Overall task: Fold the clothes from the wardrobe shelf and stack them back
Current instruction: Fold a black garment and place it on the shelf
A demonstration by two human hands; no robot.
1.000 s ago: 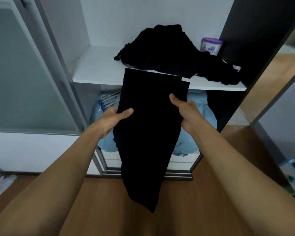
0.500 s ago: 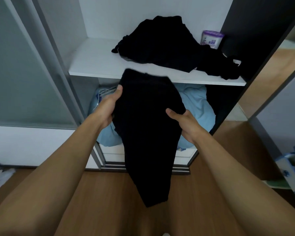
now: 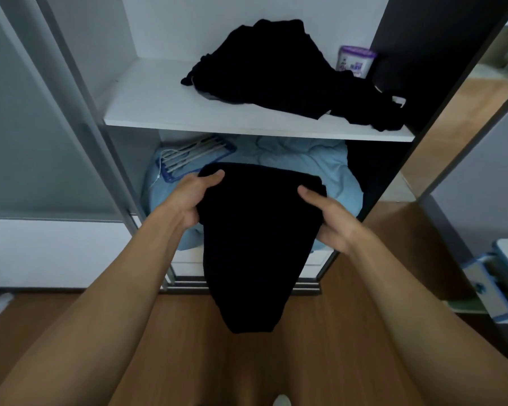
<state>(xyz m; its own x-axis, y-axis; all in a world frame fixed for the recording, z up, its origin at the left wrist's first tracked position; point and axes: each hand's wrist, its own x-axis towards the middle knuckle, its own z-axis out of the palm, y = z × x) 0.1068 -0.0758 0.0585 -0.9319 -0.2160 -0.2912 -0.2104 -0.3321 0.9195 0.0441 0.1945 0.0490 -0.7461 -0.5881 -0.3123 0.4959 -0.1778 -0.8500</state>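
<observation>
We are holding the black garment in the air below the shelf, our left hand and right hand each pinching a top corner, and we are judging it light, soft and floppy, best gripped along that folded top edge.
</observation>
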